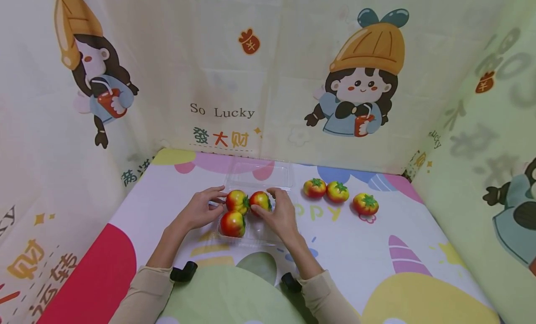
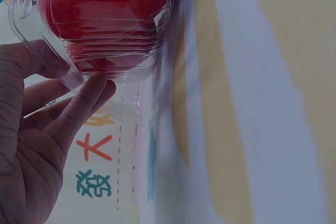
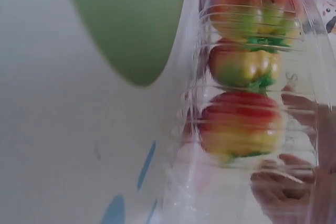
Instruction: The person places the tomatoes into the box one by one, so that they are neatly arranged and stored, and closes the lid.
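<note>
A clear plastic box (image 1: pixel 255 240) lies on the table with its lid (image 1: pixel 259 174) folded back. Inside are red-and-yellow fruits with green leafy caps: one at the back left (image 1: pixel 237 202), another at the front left (image 1: pixel 232 224). My right hand (image 1: pixel 281 214) holds a third fruit (image 1: pixel 260 201) between thumb and fingers, beside the back left one. At the box's left edge, my left hand (image 1: pixel 203 208) pinches the rim; in the left wrist view its thumb shows through the clear plastic and a fingertip lies against the outside wall. The right wrist view shows the fruits (image 3: pixel 241 124) through the ribbed side.
To the right of the box lie three more such fruits, two side by side (image 1: pixel 314 188) (image 1: pixel 337 192) and one (image 1: pixel 365 204) a little apart. A patterned cloth covers the table (image 1: pixel 335 249). Printed curtains (image 1: pixel 276 82) stand at the back and sides.
</note>
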A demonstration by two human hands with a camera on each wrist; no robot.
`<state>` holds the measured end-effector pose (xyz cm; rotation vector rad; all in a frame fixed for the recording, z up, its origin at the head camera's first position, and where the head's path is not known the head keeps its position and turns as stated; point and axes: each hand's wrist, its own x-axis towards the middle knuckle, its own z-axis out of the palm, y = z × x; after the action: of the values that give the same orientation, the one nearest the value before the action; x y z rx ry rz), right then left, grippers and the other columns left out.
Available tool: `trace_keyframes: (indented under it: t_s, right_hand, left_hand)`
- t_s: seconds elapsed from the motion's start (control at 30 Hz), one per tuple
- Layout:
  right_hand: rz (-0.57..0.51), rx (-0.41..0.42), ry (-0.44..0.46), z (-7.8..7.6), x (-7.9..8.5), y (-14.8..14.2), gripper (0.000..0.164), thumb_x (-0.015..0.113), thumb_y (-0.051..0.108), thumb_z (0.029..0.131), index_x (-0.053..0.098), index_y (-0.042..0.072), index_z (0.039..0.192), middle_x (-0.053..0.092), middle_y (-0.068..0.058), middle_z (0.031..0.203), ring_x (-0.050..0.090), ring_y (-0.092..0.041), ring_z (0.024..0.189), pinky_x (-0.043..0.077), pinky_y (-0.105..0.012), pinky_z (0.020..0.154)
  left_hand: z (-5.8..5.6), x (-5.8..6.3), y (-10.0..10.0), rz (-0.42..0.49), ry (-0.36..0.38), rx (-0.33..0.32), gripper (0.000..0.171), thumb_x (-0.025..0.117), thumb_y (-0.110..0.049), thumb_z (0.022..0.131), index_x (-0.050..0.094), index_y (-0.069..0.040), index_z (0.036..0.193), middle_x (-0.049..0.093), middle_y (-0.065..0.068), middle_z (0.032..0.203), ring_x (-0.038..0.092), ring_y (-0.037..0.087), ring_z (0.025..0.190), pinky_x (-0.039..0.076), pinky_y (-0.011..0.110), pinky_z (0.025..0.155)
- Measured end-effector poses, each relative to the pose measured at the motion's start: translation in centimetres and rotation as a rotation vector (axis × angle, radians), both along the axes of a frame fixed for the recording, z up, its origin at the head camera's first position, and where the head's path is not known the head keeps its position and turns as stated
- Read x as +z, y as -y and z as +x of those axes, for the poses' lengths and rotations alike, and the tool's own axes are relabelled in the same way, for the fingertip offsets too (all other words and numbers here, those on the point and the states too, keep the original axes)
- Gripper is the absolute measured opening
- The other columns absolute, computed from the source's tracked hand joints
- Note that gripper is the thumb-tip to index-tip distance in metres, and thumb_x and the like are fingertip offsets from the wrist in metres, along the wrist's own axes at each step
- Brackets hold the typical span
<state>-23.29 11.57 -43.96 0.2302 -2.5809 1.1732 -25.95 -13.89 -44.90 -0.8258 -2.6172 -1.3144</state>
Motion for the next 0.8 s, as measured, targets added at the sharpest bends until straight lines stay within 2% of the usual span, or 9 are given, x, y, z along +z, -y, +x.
trace_keyframes:
  t_s: [0.27,0.43,0.63,0.8]
  right_hand:
    - [-0.010,0.039,-0.076,0.6,0.1,-1.3,0.058,0.085,0.027,0.083,0.061,-0.002,0.127,0.063,-0.023,0.124,0.060,-0.041,0.115,0.053,-0.052,0.100]
    - [-0.004,0.026,-0.084,1.0,0.2,-2.1,0.057,0.085,0.028,0.084,0.061,0.001,0.128,0.063,-0.019,0.125,0.060,-0.041,0.116,0.053,-0.052,0.100]
    - [0.023,0.011,-0.129,1.2,0.4,-3.3,0.056,0.085,0.027,0.083,0.062,0.000,0.126,0.065,-0.022,0.124,0.062,-0.041,0.113,0.054,-0.053,0.098]
    - [0.023,-0.007,-0.133,1.4,0.6,-4.3,0.055,0.085,0.026,0.084,0.063,0.000,0.126,0.066,-0.020,0.124,0.063,-0.042,0.112,0.055,-0.054,0.098]
  left_hand:
    - [0.0,0.0,0.1,-0.010,0.013,0.005,0.036,0.068,-0.002,0.091,0.068,0.007,0.127,0.054,0.030,0.144,0.074,0.033,0.101,0.062,0.042,0.084]
    - [0.1,0.1,0.1,-0.015,0.013,0.007,0.037,0.068,-0.003,0.091,0.068,0.007,0.127,0.054,0.031,0.144,0.073,0.033,0.101,0.062,0.042,0.084]
    - [0.3,0.3,0.0,-0.009,0.011,0.001,0.036,0.067,-0.003,0.091,0.067,0.008,0.126,0.054,0.031,0.144,0.074,0.034,0.100,0.062,0.043,0.085]
    - [0.3,0.4,0.1,-0.011,0.028,0.003,0.037,0.067,-0.003,0.092,0.067,0.007,0.127,0.054,0.029,0.145,0.073,0.033,0.102,0.062,0.043,0.085]
